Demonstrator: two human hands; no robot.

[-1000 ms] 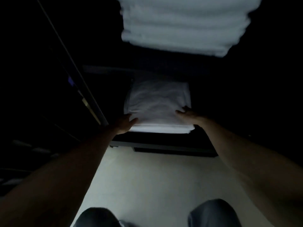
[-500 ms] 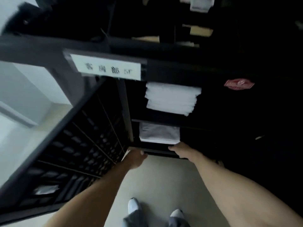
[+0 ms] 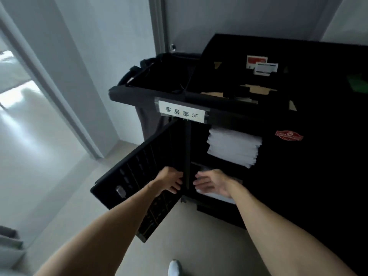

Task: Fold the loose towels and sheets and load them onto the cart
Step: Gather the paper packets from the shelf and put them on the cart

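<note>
A black housekeeping cart (image 3: 298,160) stands against the wall with its left door (image 3: 137,176) swung open. A stack of folded white towels (image 3: 233,147) fills its upper shelf. On the lower shelf a folded white sheet (image 3: 217,195) shows only as a pale strip under my right hand. My left hand (image 3: 170,181) hovers in front of the open door's inner face, fingers apart, holding nothing. My right hand (image 3: 212,183) is open too, palm turned left, just outside the lower shelf. The cart's black corner post (image 3: 186,156) runs between the two hands.
A white label (image 3: 182,113) with printed characters sits on the cart's top rail. Cards and cardboard pieces (image 3: 260,66) lie on the cart's top. A grey wall and door frame (image 3: 159,26) stand behind. A bright doorway (image 3: 23,120) opens at left. My white shoe (image 3: 174,268) is on the beige floor.
My hands have let go of the folded sheet on the lower shelf and pulled back out of the cart. The view has risen, so the whole cart now shows.
</note>
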